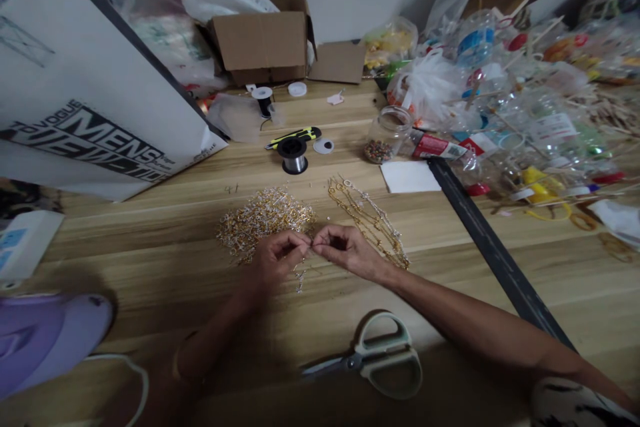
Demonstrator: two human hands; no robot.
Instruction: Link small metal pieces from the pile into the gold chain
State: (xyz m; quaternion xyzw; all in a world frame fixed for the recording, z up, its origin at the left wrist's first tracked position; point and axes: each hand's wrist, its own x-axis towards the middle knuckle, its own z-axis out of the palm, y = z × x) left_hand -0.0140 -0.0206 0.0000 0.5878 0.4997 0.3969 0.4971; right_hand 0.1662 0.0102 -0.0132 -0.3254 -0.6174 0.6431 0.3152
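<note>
My left hand [283, 255] and my right hand [347, 250] meet fingertip to fingertip over the wooden table [240, 320]. Both are pinched around something thin that is too small to make out. A short silver and gold chain piece [300, 279] hangs or lies just below the fingertips. Behind my left hand is a pile of small gold and silver pieces [265, 217]. Several gold and silver beaded chains [370, 214] lie beyond my right hand. Scissors [370, 357] with pale handles rest nearer me, blades pointing left.
A wire spool [294, 155], a yellow-black cutter [295, 137] and a bead jar [385, 137] stand behind. Plastic bottles [530, 120] crowd the right, past a dark strip [493, 247]. At left are a white box [100, 94] and a purple object [55, 334].
</note>
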